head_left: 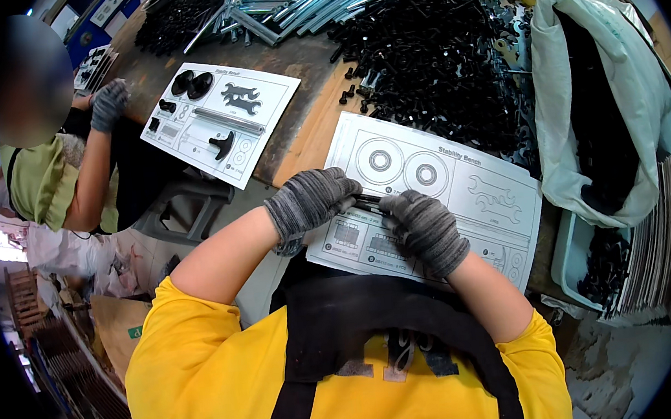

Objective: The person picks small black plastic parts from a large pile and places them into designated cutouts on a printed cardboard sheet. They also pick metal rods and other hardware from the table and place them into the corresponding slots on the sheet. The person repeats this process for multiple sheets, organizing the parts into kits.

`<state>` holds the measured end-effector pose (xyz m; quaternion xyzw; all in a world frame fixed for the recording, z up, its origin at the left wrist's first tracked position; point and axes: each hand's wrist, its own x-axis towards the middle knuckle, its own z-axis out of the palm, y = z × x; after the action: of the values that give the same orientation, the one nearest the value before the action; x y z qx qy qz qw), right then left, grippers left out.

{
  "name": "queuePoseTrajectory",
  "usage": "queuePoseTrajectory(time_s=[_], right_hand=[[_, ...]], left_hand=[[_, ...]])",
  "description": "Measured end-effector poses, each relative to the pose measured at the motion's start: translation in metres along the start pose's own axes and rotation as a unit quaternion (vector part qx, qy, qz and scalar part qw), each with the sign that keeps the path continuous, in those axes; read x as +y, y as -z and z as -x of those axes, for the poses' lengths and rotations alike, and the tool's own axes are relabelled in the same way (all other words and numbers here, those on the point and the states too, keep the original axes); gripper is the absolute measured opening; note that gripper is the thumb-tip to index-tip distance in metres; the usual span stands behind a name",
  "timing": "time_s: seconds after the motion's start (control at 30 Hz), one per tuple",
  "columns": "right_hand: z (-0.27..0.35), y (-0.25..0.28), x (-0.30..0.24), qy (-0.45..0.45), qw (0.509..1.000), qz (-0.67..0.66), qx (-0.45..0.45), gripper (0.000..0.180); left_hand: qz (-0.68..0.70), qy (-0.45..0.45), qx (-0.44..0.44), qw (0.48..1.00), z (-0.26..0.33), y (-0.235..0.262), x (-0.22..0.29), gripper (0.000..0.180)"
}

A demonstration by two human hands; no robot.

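Observation:
Both my hands wear grey knitted gloves and meet over a printed parts sheet (458,164) at the table's front edge. My left hand (311,202) is closed in a pinch, and my right hand (429,232) pinches from the other side. Between their fingertips sit small dark pieces that look like black bolts (368,202); the fingers partly cover them. The sheet carries line drawings of round discs, wrenches and bolts. Beyond it lies a large heap of black bolts (426,53), with some loose silver wrenches (508,54) at its right side.
To the left, another sheet (271,96) bears black discs (199,85), wrenches (240,99), a tube (228,121) and a T-shaped knob (223,145). A co-worker's gloved hand (110,105) is beyond. Silver tubes (281,13) lie behind; a white sack (641,91) and bin (572,258) stand right.

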<state>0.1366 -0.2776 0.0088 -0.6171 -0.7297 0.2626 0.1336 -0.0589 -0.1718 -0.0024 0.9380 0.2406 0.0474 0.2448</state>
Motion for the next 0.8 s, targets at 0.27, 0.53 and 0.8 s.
queuePoseTrajectory(time_s=[0.27, 0.53, 0.8], right_hand=[[-0.017, 0.017, -0.005, -0.067, 0.994, -0.004, -0.086, 0.030], [-0.049, 0.034, 0.035, 0.026, 0.985, -0.110, 0.131, 0.024], [-0.157, 0.027, 0.021, -0.047, 0.982, 0.160, 0.089, 0.024]], left_hand=[[-0.046, -0.012, -0.036, 0.998, -0.006, 0.003, 0.001, 0.028], [0.151, 0.090, 0.180, 0.968, -0.032, 0.024, -0.034, 0.034], [-0.050, 0.246, 0.130, 0.959, -0.108, 0.026, -0.089, 0.039]])
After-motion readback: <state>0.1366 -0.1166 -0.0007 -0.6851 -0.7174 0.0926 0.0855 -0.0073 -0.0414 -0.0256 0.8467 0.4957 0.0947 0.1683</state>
